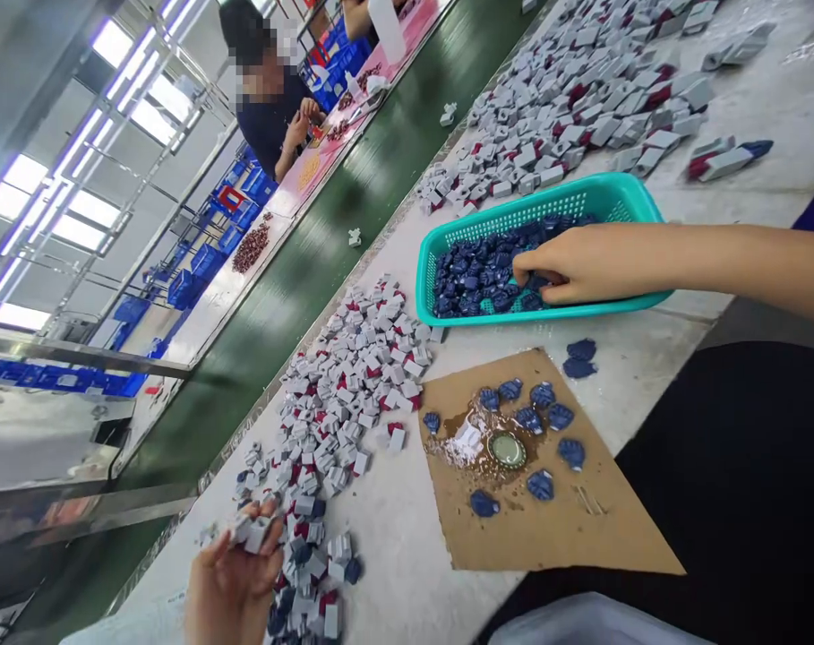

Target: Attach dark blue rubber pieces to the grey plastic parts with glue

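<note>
At the lower left, my left hand (235,573) is closed around a small light-grey plastic part (253,532), palm turned up. My right hand (581,264) reaches into a teal perforated basket (425,269) at the right. Its thumb and fingers curl around a dark blue plastic piece, partly hidden by the fingers, among many like it (474,269). In front of the basket lies a cardboard sheet (621,528) with several blue pieces (540,485) spread on it. A round bottle cap (507,450) sits in a wet patch there, with a few thin sticks (589,500) nearby.
Grey parts with dark red bits form a long heap (353,385) left of the cardboard and another (601,98) behind the basket. Two blue pieces (579,358) lie between basket and cardboard. Beyond runs a green conveyor belt (299,296); a co-worker (272,116) sits across it.
</note>
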Demonstrator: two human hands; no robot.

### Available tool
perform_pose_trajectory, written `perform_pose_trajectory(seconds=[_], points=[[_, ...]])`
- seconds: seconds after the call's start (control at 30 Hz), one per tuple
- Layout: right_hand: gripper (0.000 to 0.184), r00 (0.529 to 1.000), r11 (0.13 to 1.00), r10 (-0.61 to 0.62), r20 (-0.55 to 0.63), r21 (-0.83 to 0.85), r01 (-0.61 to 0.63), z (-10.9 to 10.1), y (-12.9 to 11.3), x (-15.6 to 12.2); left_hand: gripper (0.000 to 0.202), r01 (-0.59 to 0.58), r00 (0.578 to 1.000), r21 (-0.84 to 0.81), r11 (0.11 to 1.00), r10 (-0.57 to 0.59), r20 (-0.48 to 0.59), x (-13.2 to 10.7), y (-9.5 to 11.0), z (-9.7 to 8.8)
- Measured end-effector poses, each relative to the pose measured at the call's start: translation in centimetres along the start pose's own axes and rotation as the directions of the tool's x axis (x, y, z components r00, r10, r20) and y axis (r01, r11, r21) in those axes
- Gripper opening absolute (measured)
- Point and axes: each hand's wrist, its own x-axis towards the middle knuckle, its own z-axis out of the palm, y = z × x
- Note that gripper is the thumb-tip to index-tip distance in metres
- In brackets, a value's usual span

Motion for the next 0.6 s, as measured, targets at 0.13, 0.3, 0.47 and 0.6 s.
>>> perform_pose_trajectory(seconds=[0.13, 0.3, 0.47, 0.6], points=[[0.021, 0.999, 0.999, 0.027, -0.042, -0.022, -0.028, -0.4, -0.1, 0.3, 0.033, 0.070, 0.995, -0.056, 0.996, -0.066, 0.076, -3.8, -2.8, 2.8], [0.027, 0.988, 0.994, 0.102, -0.119, -0.021, -0.105, -2.3, -2.1, -2.0, 0.048, 0.079, 0.965, -0.079, 0.994, -0.056, 0.256, -5.7, -6.2, 7.9], [0.052, 0.966, 0.908, -0.166, -0.198, 0.352, 0.228, -1.2, -5.9, -7.3, 0.035, 0.210, 0.887, -0.210, 0.955, -0.096, 0.452, -7.6, -8.1, 10.9], [0.019, 0.922, 0.878, -0.365, -0.132, 0.280, 0.388, 2.7, -8.7, -9.4, 0.034, 0.237, 0.879, -0.227, 0.945, -0.109, 0.464, -8.1, -8.4, 11.1]])
